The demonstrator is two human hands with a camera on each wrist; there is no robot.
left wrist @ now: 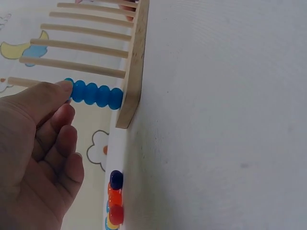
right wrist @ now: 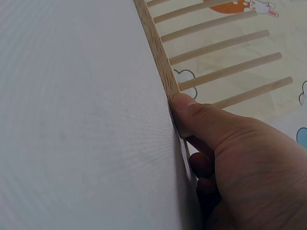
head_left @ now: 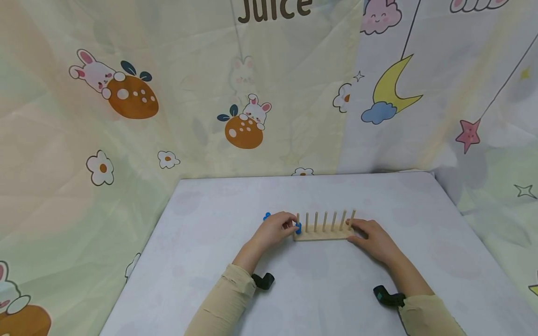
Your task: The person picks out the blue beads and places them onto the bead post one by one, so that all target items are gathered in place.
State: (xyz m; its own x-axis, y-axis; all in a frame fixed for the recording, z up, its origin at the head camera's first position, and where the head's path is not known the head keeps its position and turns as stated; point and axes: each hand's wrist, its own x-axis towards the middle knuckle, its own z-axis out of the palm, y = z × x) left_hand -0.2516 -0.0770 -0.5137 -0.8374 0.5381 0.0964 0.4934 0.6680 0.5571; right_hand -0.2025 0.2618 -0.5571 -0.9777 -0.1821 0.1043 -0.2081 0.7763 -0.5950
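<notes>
A wooden pegboard (head_left: 325, 236) with a row of upright pegs lies on the table. Blue beads (left wrist: 102, 96) are stacked on its leftmost peg, down to the base. My left hand (head_left: 275, 227) pinches the top of that stack between thumb and forefinger, the other fingers loosely bent, as the left wrist view shows. The pegs to the right carry no beads. At the board's right end, my right hand (head_left: 374, 239) grips the base, its thumb (right wrist: 184, 101) pressed on the front edge and the fingers behind it, partly hidden.
Behind the left hand lie loose blue pieces (head_left: 267, 216). The left wrist view shows a small cluster of dark blue, orange, red and yellow beads (left wrist: 115, 201) beyond the board. A printed cloth (head_left: 189, 116) hangs at the table's far edge.
</notes>
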